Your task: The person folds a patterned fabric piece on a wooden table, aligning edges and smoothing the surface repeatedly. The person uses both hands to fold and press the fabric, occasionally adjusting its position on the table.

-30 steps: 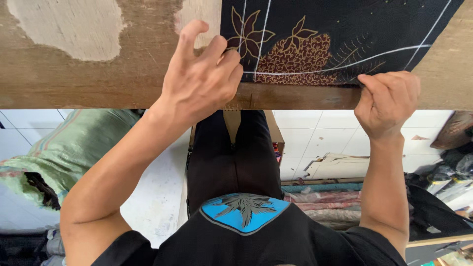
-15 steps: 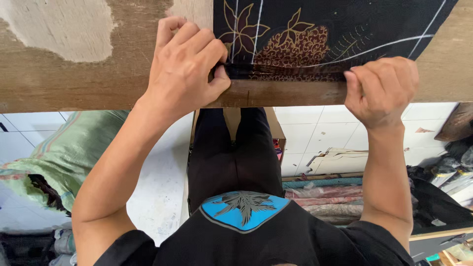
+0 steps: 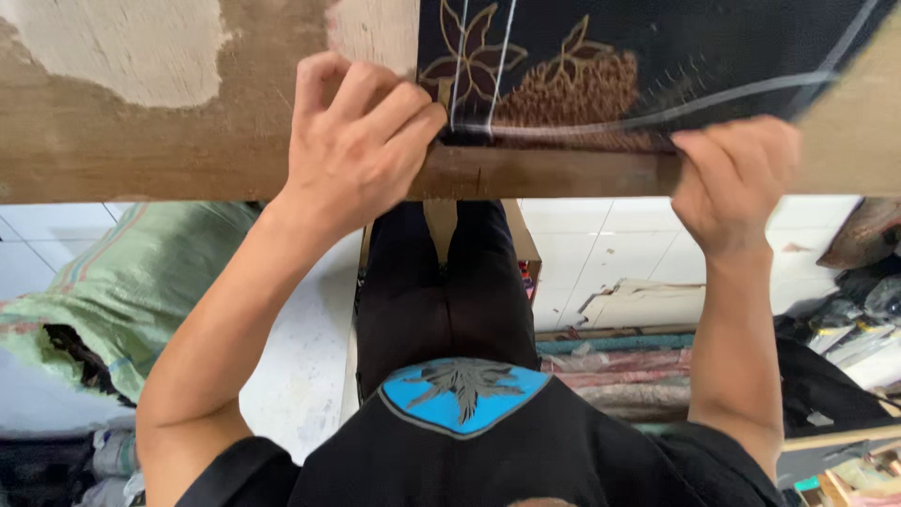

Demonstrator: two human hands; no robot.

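Hands at the near edge of the wooden table point(image 3: 141, 141), both working the same piece of black patterned fabric point(image 3: 657, 47). Left hand point(image 3: 361, 141) is curled tight, fingers pressed together, gripping the cloth's near-left corner right at the table's edge. Right hand point(image 3: 737, 178) is closed too, thumb and fingers pinching the near hem farther right. Between them the hem runs taut along the edge. Fabric lies flat on the tabletop, stretching away to the far right, brown-gold flowers and white chalk lines across it. Below the table, black trousers point(image 3: 446, 282), a green sack point(image 3: 131, 282) on the left, folded cloths point(image 3: 619, 376) on the right.
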